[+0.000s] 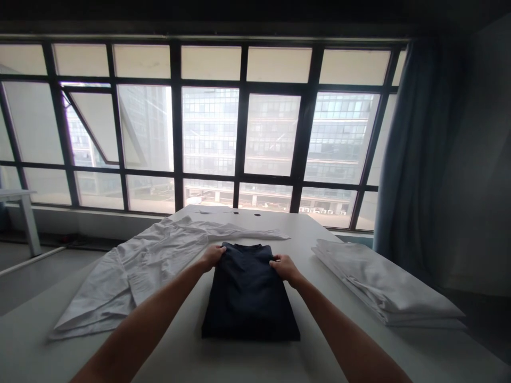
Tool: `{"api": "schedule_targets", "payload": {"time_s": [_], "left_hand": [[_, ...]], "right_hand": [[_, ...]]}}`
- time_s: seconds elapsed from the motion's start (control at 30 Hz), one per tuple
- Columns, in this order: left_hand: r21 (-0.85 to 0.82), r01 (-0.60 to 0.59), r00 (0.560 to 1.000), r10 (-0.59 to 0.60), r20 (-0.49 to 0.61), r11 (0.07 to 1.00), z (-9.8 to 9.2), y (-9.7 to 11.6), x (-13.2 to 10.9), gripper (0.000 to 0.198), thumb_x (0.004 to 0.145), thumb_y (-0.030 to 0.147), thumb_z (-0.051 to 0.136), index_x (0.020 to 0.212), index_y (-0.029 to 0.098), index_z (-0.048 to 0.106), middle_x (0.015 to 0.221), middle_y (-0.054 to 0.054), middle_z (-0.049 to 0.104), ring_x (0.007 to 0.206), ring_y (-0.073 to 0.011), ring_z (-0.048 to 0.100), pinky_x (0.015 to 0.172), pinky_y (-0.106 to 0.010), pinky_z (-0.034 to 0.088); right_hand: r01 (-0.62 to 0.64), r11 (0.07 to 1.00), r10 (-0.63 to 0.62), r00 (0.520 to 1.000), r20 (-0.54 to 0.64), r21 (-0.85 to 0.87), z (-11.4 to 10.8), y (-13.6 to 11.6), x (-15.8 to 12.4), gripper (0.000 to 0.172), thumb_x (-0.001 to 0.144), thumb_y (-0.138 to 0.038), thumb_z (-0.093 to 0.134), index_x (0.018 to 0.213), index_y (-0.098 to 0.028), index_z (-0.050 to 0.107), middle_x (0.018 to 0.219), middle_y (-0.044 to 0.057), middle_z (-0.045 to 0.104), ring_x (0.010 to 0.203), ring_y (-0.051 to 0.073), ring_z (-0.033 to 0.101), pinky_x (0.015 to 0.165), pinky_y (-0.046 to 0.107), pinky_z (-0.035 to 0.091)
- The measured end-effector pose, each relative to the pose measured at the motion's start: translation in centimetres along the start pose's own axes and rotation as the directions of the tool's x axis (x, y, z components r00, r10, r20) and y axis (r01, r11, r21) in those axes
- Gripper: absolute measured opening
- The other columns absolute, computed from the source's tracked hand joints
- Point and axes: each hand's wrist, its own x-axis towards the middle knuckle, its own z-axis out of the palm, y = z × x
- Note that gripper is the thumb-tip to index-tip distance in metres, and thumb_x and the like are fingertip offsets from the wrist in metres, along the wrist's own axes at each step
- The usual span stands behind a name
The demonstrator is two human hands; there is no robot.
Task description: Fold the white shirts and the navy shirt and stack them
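Observation:
A dark navy shirt (249, 298), folded into a neat rectangle with its collar at the far end, lies on the white table in front of me. My left hand (213, 256) pinches its far left corner between thumb and fingers. At the far right edge, my right hand (284, 266) grips the same shirt, thumb on top. The fingertips under the cloth are hidden. To the left, a white shirt (159, 260) is spread out and wrinkled, one sleeve reaching across behind the navy shirt.
A stack of folded white cloth (383, 279) sits on the right side of the white table (175, 351). Two dark round holes show near its far end. Behind stand black-framed windows, with a blue curtain (415, 159) at right. Another white table (30, 223) stands at far left.

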Motion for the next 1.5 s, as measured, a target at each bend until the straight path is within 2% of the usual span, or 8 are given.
{"api": "schedule_targets", "payload": {"time_s": [0.2, 0.3, 0.5, 0.63, 0.77, 0.87, 1.27, 1.5], "left_hand": [[-0.044, 0.140, 0.990, -0.139, 0.011, 0.989, -1.0, 0.0, -1.4, 0.051, 0.086, 0.054, 0.064, 0.111, 0.010, 0.060, 0.070, -0.002, 0.061, 0.056, -0.0150, 0.060, 0.052, -0.026, 0.051], [0.123, 0.185, 0.983, -0.182, -0.036, 0.975, -1.8, -0.1, -3.9, 0.070, 0.086, 0.045, 0.066, 0.140, 0.010, 0.039, 0.076, -0.004, 0.064, 0.055, -0.0171, 0.062, 0.051, -0.027, 0.053], [0.557, -0.044, 0.998, 0.006, 0.070, 0.829, -0.7, 0.8, -11.6, 0.072, 0.084, 0.058, 0.062, 0.141, 0.017, 0.043, 0.102, -0.013, 0.068, 0.083, -0.0297, 0.069, 0.071, -0.037, 0.056], [0.727, -0.378, 0.916, 0.344, 0.205, 0.573, 2.5, 1.7, -16.0, 0.061, 0.089, 0.056, 0.056, 0.138, 0.019, 0.051, 0.137, -0.017, 0.055, 0.129, -0.0362, 0.048, 0.108, -0.047, 0.037], [0.603, -0.635, 0.773, 0.418, 0.478, 0.484, 5.6, 1.2, -17.5, 0.057, 0.101, 0.050, 0.035, 0.149, 0.018, 0.039, 0.158, -0.011, 0.031, 0.147, -0.0282, 0.024, 0.120, -0.047, 0.016], [0.579, -0.671, 0.741, 0.405, 0.536, 0.462, 6.9, 0.1, -17.4, 0.058, 0.104, 0.048, 0.026, 0.154, 0.019, 0.029, 0.161, -0.010, 0.021, 0.150, -0.0241, 0.014, 0.121, -0.047, 0.013], [0.813, -0.302, 0.953, 0.120, 0.280, 0.498, 3.2, -2.0, -15.3, 0.060, 0.103, 0.041, 0.022, 0.154, 0.011, 0.028, 0.161, -0.012, 0.017, 0.149, -0.0266, 0.014, 0.118, -0.049, 0.019], [0.779, -0.202, 0.979, 0.113, 0.168, 0.594, 2.8, -3.1, -15.3, 0.061, 0.100, 0.044, 0.031, 0.152, 0.012, 0.030, 0.162, -0.017, 0.013, 0.147, -0.0351, 0.018, 0.116, -0.053, 0.022]], "right_hand": [[-0.034, 0.997, 0.030, 0.999, -0.045, -0.073, -0.9, 0.4, -1.6, 0.049, 0.085, -0.030, 0.065, 0.127, -0.008, 0.056, 0.095, 0.014, 0.071, 0.078, 0.023, 0.070, 0.059, 0.024, 0.054], [-0.076, 0.986, 0.079, 0.997, 0.015, -0.146, -1.4, 0.8, -4.3, 0.065, 0.085, -0.039, 0.066, 0.138, -0.009, 0.044, 0.097, 0.017, 0.069, 0.066, 0.023, 0.069, 0.053, 0.030, 0.055], [-0.094, 0.953, 0.150, 0.973, 0.177, -0.288, -2.1, 0.6, -9.7, 0.068, 0.091, -0.042, 0.060, 0.146, -0.011, 0.035, 0.107, 0.019, 0.067, 0.068, 0.023, 0.068, 0.058, 0.034, 0.057], [0.120, 0.780, -0.127, 0.991, 0.033, -0.614, -1.0, -0.1, -12.4, 0.057, 0.093, -0.029, 0.056, 0.143, -0.007, 0.042, 0.116, 0.023, 0.065, 0.101, 0.033, 0.066, 0.087, 0.043, 0.051], [0.458, 0.581, -0.548, 0.831, 0.092, -0.673, 1.7, -0.9, -14.0, 0.047, 0.097, -0.028, 0.046, 0.141, -0.010, 0.048, 0.136, 0.019, 0.056, 0.126, 0.030, 0.051, 0.108, 0.044, 0.035], [0.594, 0.535, -0.577, 0.776, 0.255, -0.601, 3.8, -0.3, -13.8, 0.053, 0.100, -0.038, 0.038, 0.146, -0.012, 0.043, 0.151, 0.014, 0.043, 0.142, 0.025, 0.032, 0.118, 0.043, 0.018], [0.331, 0.675, -0.186, 0.941, 0.282, -0.659, 2.9, 2.3, -12.4, 0.079, 0.096, -0.066, 0.022, 0.156, -0.015, 0.024, 0.163, 0.007, 0.016, 0.150, 0.025, 0.011, 0.120, 0.047, 0.008], [0.152, 0.729, -0.195, 0.981, 0.010, -0.667, 2.1, 2.4, -12.9, 0.065, 0.097, -0.054, 0.042, 0.148, -0.013, 0.043, 0.149, 0.019, 0.042, 0.136, 0.032, 0.041, 0.111, 0.041, 0.032]]}}
